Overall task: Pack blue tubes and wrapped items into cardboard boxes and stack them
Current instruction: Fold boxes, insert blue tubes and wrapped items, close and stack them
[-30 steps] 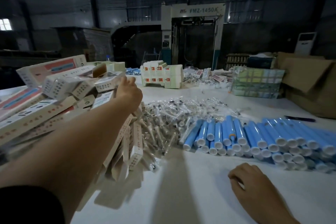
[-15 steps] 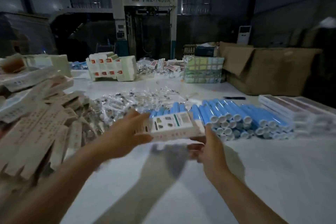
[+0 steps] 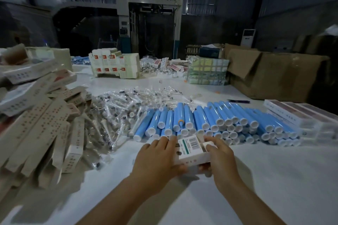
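Note:
Both hands hold one small white cardboard box [image 3: 190,150] with a barcode label, just above the white table. My left hand [image 3: 157,159] grips its left end, fingers over the top and thumb beneath. My right hand [image 3: 219,153] grips the right end, by an open end flap. Right behind the box lies a wide pile of blue tubes [image 3: 219,118] with white caps. A heap of clear-wrapped items [image 3: 124,107] spreads to the left of the tubes. Flat unfolded cartons [image 3: 40,124] are piled at the left.
Packed boxes [image 3: 300,117] lie in rows at the right edge. Large brown cartons [image 3: 274,75], a wrapped green bundle [image 3: 207,71] and white boxes with red marks [image 3: 113,64] stand at the back. A dark pen [image 3: 237,101] lies beyond the tubes. Bare table surface [image 3: 274,179] spreads before me.
My left hand took a box from the left pile and brought it to the middle. My right hand rose off the table and joined it. The box has turned, barcode side up.

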